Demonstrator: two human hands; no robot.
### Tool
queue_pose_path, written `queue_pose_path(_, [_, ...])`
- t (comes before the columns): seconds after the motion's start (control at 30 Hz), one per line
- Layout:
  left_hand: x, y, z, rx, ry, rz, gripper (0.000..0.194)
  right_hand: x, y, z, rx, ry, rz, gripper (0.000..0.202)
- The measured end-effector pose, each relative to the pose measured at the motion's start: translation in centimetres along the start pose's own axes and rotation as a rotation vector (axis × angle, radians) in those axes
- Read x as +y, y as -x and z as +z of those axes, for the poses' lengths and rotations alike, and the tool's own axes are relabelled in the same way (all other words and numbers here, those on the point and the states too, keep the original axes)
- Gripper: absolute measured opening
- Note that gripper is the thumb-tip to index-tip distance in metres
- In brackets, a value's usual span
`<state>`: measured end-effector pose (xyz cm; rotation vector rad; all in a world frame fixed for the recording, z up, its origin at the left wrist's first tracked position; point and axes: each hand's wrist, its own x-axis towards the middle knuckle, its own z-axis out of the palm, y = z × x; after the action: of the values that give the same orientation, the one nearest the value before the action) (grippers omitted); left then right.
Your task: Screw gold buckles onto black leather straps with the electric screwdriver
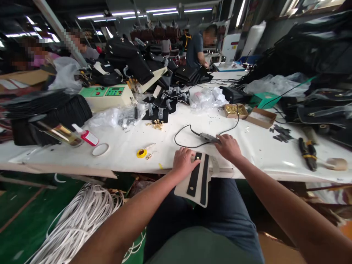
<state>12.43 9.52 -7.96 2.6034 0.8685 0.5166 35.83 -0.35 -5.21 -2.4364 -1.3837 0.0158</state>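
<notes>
A beige panel (181, 189) with two black straps (205, 179) lies over the table's front edge and hangs toward my lap. Gold studs show on the left strap. My left hand (184, 161) is on the panel's upper part, its thumb across the left strap by the upper stud and its fingers bent near the far edge. To the right, my right hand (227, 146) has its fingers closed on the end of a slim grey corded hand tool (206, 137), which lies low over the tabletop. The tool's exact kind cannot be made out.
Gold fittings (157, 124), a yellow spool (141, 153), a tape ring (100, 149) and a red bottle (90, 138) lie leftward. On the right are small boxes (261, 118), black pieces (282, 133) and pliers (308, 154). A person (196, 46) works across the table.
</notes>
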Motion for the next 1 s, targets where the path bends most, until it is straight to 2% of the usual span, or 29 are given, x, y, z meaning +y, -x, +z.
queue_pose_path(0.1, [0.3,0.0,-0.2,-0.012,-0.012,-0.015,0.027,-0.8,5.0,-0.2,0.059,-0.221,0.118,0.039])
queue_pose_path(0.13, [0.4,0.0,-0.2,-0.015,-0.012,-0.021,0.028,-1.3,7.1,0.1,0.007,-0.347,0.187,0.044])
queue_pose_path(0.2, [0.7,0.1,-0.4,-0.015,-0.010,-0.038,0.026,-2.7,11.4,1.3,-0.220,-0.656,0.266,0.052])
queue_pose_path(0.23, [0.8,0.1,-0.5,-0.013,-0.010,-0.048,0.025,-3.6,13.2,2.0,-0.279,-0.800,0.277,0.051])
queue_pose_path(0.27, [1.0,0.3,-0.7,-0.014,-0.017,-0.054,0.023,-4.6,14.7,2.7,-0.273,-0.907,0.266,0.049])
queue_pose_path(0.33, [1.4,1.1,-1.3,-0.019,0.012,-0.083,0.021,-6.8,16.5,3.7,-0.155,-1.047,0.233,0.043])
queue_pose_path(0.4, [1.9,2.4,-2.3,-0.023,0.185,-0.153,0.031,-8.8,16.9,3.6,0.017,-1.058,0.140,0.035])
queue_pose_path(0.47, [2.4,4.1,-3.6,-0.022,0.494,-0.219,0.045,-10.6,16.7,2.7,0.107,-0.955,0.000,0.034])
queue_pose_path(0.57, [3.2,6.8,-5.0,-0.018,0.826,-0.269,0.048,-12.6,16.7,1.0,0.062,-0.704,-0.189,0.034])
queue_pose_path(0.67, [3.7,8.6,-5.6,0.079,0.961,-0.510,0.047,-13.8,17.5,-0.6,-0.059,-0.621,-0.341,0.024])
queue_pose_path(0.73, [3.7,9.1,-5.7,0.134,1.019,-0.638,0.047,-13.7,17.9,-1.7,-0.103,-0.747,-0.392,0.024])
queue_pose_path(0.83, [3.7,9.4,-5.7,0.148,1.128,-0.673,0.046,-12.2,17.0,-2.9,0.030,-0.892,-0.316,0.026])
queue_pose_path(0.9, [3.9,9.4,-5.7,0.122,1.240,-0.662,0.046,-10.7,15.6,-3.1,0.117,-0.844,-0.274,0.026])
queue_pose_path(1.0, [4.4,9.4,-5.7,0.024,1.360,-0.639,0.047,-8.6,13.4,-2.6,0.089,-0.760,-0.316,0.027])
